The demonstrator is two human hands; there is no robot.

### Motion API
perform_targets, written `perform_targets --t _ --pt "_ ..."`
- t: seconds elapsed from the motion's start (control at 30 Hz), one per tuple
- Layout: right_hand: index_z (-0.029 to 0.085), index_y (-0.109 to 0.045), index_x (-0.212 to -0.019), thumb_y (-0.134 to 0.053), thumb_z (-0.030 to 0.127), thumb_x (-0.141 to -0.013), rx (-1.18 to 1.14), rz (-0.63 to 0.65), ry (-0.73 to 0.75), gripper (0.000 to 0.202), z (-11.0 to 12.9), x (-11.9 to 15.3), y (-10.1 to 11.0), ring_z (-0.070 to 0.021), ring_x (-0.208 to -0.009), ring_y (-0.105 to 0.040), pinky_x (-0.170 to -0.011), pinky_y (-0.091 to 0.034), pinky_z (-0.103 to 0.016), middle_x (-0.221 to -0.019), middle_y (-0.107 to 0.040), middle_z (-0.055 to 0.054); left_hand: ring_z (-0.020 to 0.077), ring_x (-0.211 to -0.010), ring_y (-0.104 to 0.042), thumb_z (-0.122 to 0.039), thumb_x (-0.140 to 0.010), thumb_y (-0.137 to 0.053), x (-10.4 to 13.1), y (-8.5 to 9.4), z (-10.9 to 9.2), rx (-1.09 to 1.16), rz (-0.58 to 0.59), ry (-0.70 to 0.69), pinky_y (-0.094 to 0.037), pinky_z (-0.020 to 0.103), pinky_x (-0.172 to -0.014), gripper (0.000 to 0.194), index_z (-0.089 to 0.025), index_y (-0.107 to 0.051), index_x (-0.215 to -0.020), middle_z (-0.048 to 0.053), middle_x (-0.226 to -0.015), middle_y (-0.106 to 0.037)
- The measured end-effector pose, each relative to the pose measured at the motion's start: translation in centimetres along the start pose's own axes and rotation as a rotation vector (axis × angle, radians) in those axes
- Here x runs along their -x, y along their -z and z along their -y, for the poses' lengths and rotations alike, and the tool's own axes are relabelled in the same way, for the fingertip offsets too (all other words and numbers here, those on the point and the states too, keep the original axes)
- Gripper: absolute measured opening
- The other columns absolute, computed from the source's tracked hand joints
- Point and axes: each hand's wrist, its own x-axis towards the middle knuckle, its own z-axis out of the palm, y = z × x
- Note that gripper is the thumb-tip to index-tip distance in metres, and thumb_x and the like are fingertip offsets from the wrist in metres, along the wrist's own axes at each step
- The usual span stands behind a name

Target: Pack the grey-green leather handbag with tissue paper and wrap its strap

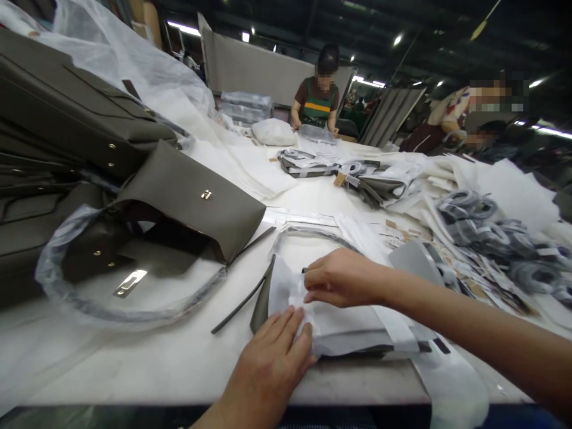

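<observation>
A dark grey-brown handbag (261, 297) lies on the table before me, mostly covered by white wrapping paper (348, 325). My left hand (274, 351) rests flat on the paper near the bag's left side, fingers stretched out. Over the middle of the bag, my right hand (337, 277) has its fingers curled together at the paper; what they pinch is hidden. The bag's wrapped handle (308, 229) arches behind the hands. A loose dark strap (241, 304) sticks out to the left of the bag.
At left, an open handbag (192, 190) with a plastic-wrapped handle (129, 319) leans by stacked bags (67, 101). Wrapped bags (308, 162) and rolled straps (487, 223) lie farther back and right. One person (317, 101) works across the table; another (442, 119) bends at right.
</observation>
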Motion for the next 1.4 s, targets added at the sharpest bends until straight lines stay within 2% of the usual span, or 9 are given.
perform_targets --t 0.13,0.23,0.47,0.63,0.87,1.03,1.2,1.4 --pt "0.02 -0.072 -0.077 -0.067 0.041 -0.087 0.131 0.189 -0.008 0.023 -1.1 -3.6 -0.1 -0.0161 -0.066 -0.062 -0.054 -0.022 -0.028 -0.075 -0.073 -0.004 0.0242 -0.117 -0.065 -0.028 -0.104 -0.037 0.2 -0.4 0.2 -0.009 -0.001 -0.002 -0.06 0.039 -0.092 0.034 -0.016 -0.066 -0.115 0.01 -0.126 -0.068" --pt "0.021 -0.076 -0.083 -0.07 0.048 -0.084 0.208 0.344 0.001 0.028 -1.8 -5.8 -0.2 -0.0187 -0.069 -0.064 -0.053 -0.021 -0.029 -0.079 -0.076 -0.007 0.0244 -0.117 -0.065 -0.028 -0.104 -0.037 0.4 -0.5 0.4 -0.013 -0.004 -0.02 -0.06 0.038 -0.091 0.034 -0.015 -0.066 -0.115 0.012 -0.126 -0.068" --pt "0.022 -0.08 -0.085 -0.073 0.056 -0.079 0.241 0.492 0.046 0.036 -2.6 -9.3 -0.1 -0.0194 -0.069 -0.065 -0.054 -0.024 -0.029 -0.079 -0.077 -0.008 0.0252 -0.113 -0.067 -0.028 -0.104 -0.035 0.7 -1.1 0.6 -0.011 -0.052 -0.023 -0.061 0.036 -0.089 0.035 -0.015 -0.068 -0.111 0.013 -0.122 -0.07" --pt "0.022 -0.081 -0.086 -0.076 0.059 -0.072 0.238 0.531 0.009 0.04 -2.7 -10.2 -0.9 -0.0212 -0.068 -0.065 -0.054 -0.026 -0.029 -0.076 -0.076 -0.008 0.0247 -0.109 -0.069 -0.027 -0.104 -0.034 0.8 -1.6 0.6 -0.019 -0.085 -0.009 -0.062 0.035 -0.086 0.036 -0.016 -0.068 -0.108 0.012 -0.119 -0.071" --pt "0.021 -0.08 -0.093 -0.074 0.057 -0.075 0.244 0.607 -0.085 0.04 -1.6 -10.5 -0.4 -0.0209 -0.073 -0.067 -0.053 -0.028 -0.028 -0.085 -0.077 -0.008 0.0235 -0.105 -0.071 -0.028 -0.104 -0.033 0.7 -1.5 0.8 -0.041 -0.118 -0.021 -0.063 0.033 -0.083 0.037 -0.016 -0.068 -0.107 0.011 -0.116 -0.073" --pt "0.021 -0.08 -0.091 -0.075 0.059 -0.073 0.303 0.556 -0.079 0.042 -1.5 -10.2 0.1 -0.0217 -0.075 -0.067 -0.057 -0.03 -0.028 -0.084 -0.077 -0.009 0.0234 -0.106 -0.07 -0.028 -0.104 -0.032 0.7 -1.3 0.7 -0.05 -0.104 -0.035 -0.062 0.034 -0.084 0.038 -0.016 -0.068 -0.108 0.011 -0.117 -0.072" --pt "0.021 -0.08 -0.085 -0.075 0.066 -0.067 0.284 0.538 -0.094 0.049 -2.8 -10.4 -0.3 -0.0208 -0.07 -0.064 -0.058 -0.031 -0.028 -0.078 -0.075 -0.007 0.0235 -0.11 -0.069 -0.028 -0.104 -0.034 0.8 -1.3 0.5 -0.059 -0.08 -0.036 -0.062 0.035 -0.086 0.036 -0.016 -0.067 -0.111 0.011 -0.121 -0.071" --pt "0.021 -0.077 -0.086 -0.081 0.064 -0.062 -0.035 0.533 -0.196 0.049 -5.4 -10.1 -0.8 -0.0136 -0.062 -0.057 -0.057 -0.033 -0.025 -0.073 -0.072 0.001 0.0235 -0.113 -0.067 -0.03 -0.103 -0.038 1.1 -1.8 0.6 -0.055 -0.083 -0.036 -0.059 0.033 -0.09 0.034 -0.016 -0.067 -0.114 0.012 -0.124 -0.069"
